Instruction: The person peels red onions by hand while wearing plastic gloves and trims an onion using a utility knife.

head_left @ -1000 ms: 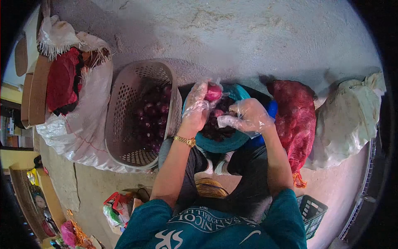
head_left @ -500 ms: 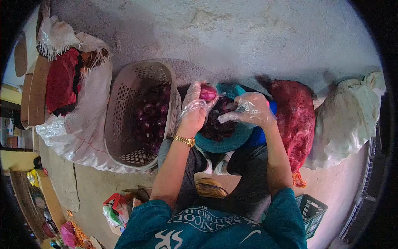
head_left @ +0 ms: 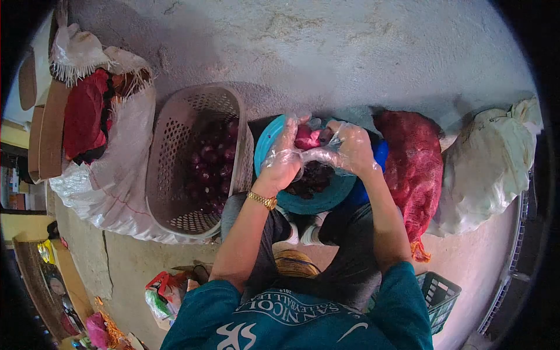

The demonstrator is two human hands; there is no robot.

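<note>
Onion (head_left: 306,137) cradled above teal basin (head_left: 314,204), centre of frame

It is grasped by the fingers of the gloved left hand (head_left: 281,166); the right hand's (head_left: 357,150) are curled at its right side, their exact grip hidden. It should be light and firm, its skin papery and slippery under plastic, best held around the widest part.

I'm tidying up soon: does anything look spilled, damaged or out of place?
Orange scraps lie loose beside a pink bundle at lower left, like litter. The white sack beside the grey basket has a frayed mouth, and a crack-like line marks the floor.
</note>
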